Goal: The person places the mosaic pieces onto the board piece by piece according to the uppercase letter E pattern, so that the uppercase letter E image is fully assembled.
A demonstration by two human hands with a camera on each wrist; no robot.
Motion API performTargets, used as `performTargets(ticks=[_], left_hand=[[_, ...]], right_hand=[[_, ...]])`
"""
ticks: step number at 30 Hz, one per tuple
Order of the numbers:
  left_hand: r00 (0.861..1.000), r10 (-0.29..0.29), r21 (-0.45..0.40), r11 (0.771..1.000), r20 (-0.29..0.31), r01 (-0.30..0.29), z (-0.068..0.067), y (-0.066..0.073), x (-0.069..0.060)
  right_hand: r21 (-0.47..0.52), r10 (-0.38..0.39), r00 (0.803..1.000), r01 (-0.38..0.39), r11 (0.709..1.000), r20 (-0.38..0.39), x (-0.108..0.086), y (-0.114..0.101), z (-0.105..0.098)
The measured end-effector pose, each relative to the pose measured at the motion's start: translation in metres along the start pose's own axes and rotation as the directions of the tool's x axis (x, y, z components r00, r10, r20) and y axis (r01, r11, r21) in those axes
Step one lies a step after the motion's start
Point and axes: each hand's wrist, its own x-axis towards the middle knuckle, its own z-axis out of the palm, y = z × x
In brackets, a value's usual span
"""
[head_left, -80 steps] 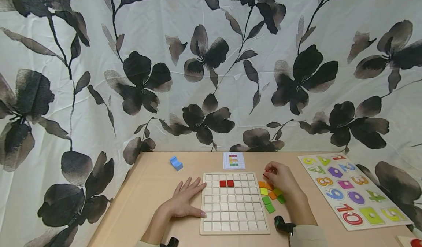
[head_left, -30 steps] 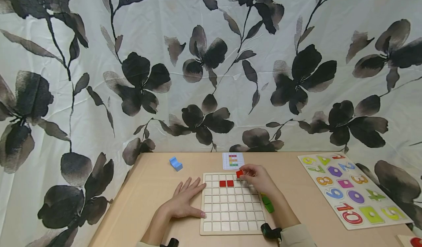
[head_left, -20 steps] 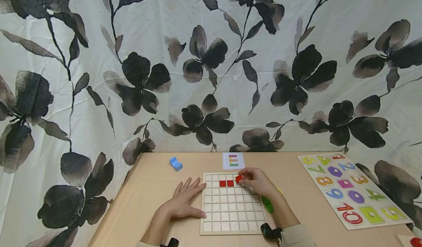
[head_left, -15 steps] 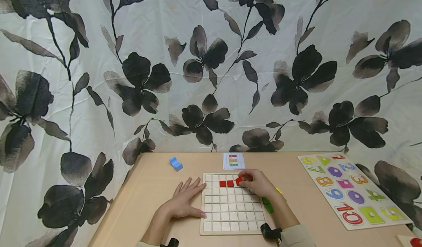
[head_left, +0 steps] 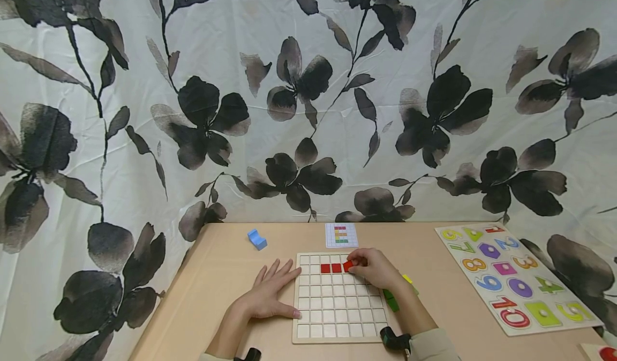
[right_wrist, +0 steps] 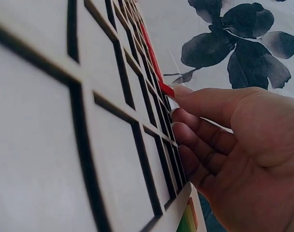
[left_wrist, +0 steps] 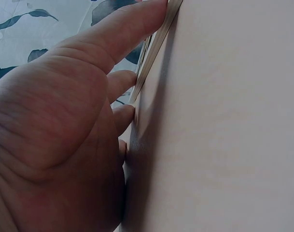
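A pale wooden grid board point(head_left: 332, 314) lies on the table, with two red squares point(head_left: 331, 268) side by side in an upper row. My right hand point(head_left: 376, 269) pinches a third red square point(head_left: 347, 265) at the cell just right of them; in the right wrist view that red piece point(right_wrist: 166, 90) is tilted under the thumb of my hand point(right_wrist: 243, 130). My left hand point(head_left: 267, 295) rests with spread fingers along the board's left edge, thumb and fingertips touching it. The left wrist view shows the hand point(left_wrist: 64, 111) beside the board's edge point(left_wrist: 156, 48).
Green and yellow squares point(head_left: 391, 300) lie right of the board, partly hidden by my right forearm. A printed pattern card point(head_left: 341, 235) lies beyond the board, a blue piece point(head_left: 257, 239) at the back left. A number puzzle board point(head_left: 520, 280) fills the right side.
My right hand has moved left from the loose squares to the board, carrying the red square down to the cell beside the other two. My left hand has stayed in place.
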Motion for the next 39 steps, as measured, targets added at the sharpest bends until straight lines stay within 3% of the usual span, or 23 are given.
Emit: performTargets(ticks=[9,27,32,39], left_hand=[[1.0,0.001,-0.003,1.0,0.002,-0.001,0.0,-0.001,0.0],[1.0,0.005,0.0,1.0,0.001,-0.005,0.0,-0.001,0.0],[1.0,0.0,-0.006,1.0,0.005,0.0,0.0,-0.001,0.0],[1.0,-0.012,-0.009,1.0,0.011,0.012,0.001,-0.001,0.0]], right_hand=[[-0.045,-0.031,1.0,0.03,0.999,-0.006,-0.001,-0.002,0.001],[-0.076,-0.012,1.0,0.012,0.997,0.0,-0.001,-0.005,0.0],[-0.063,0.007,1.0,-0.007,0.998,0.0,-0.004,-0.009,-0.013],[-0.039,0.023,0.996,-0.026,0.999,-0.089,-0.016,-0.016,-0.046]])
